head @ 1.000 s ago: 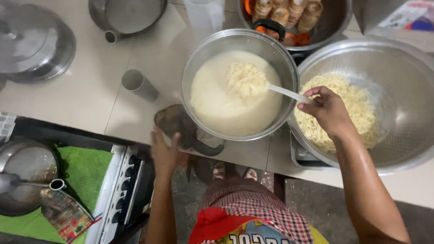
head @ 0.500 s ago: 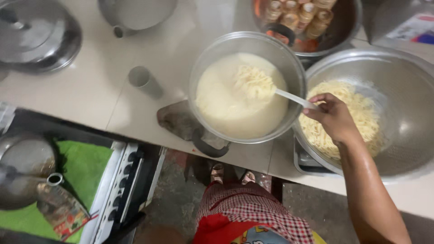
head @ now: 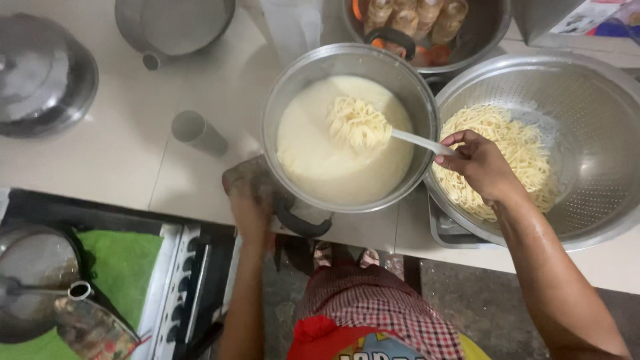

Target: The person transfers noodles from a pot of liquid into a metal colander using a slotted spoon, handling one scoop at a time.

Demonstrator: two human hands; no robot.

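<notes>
Over the pot (head: pixel 300 80) of white sauce, my right hand (head: pixel 481 164) grips the spoon (head: pixel 421 141), lifting noodles (head: pixel 358 124); my left hand (head: pixel 252 200), blurred, clasps the pot's handle (head: pixel 301 224).

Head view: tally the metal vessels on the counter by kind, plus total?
Pot with creamy sauce: 1
Colander with noodles: 1
Pot with jars: 1
Empty pan: 1
Lidded pot: 1
Cup: 1
Total: 6
</notes>
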